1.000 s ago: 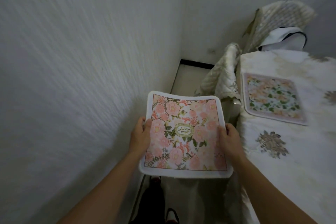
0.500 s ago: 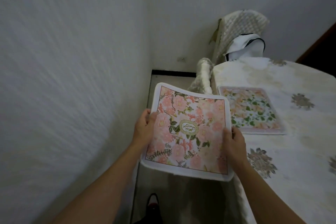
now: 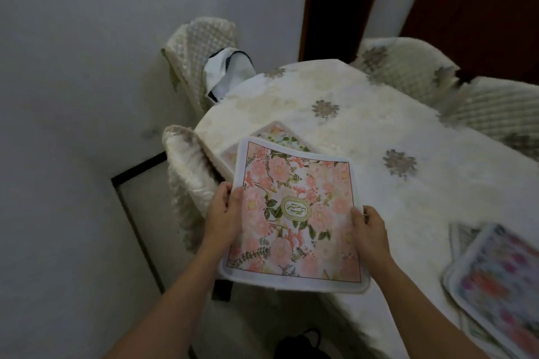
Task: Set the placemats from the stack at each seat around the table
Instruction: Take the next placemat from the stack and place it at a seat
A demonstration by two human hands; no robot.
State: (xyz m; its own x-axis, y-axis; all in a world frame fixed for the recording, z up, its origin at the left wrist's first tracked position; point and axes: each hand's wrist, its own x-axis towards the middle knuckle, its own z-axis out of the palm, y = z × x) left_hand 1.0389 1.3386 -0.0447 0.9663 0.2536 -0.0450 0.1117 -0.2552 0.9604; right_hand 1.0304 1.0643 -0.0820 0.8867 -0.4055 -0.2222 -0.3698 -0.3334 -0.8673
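Placement of one mat is judged to be the step in hand. A pink floral placemat [image 3: 294,213] is held by its two side borders: the left grip [image 3: 223,213] is closed on the left border with the thumb on top, and the right grip [image 3: 369,230] is closed on the right border likewise, so that the sheet is kept spread and face up. The far edge curls upward, which suggests a limp material that needs support on both sides. The mat is carried above the near-left rim of the desk [image 3: 350,114], beside a padded chair [image 3: 186,172], and part of a laid placemat [image 3: 277,134] at that seat is hidden by it. The stack [image 3: 493,285] lies at the near-right of the desk, well apart. As that seat is served, another seat is presumed to be intended; which one cannot be told.
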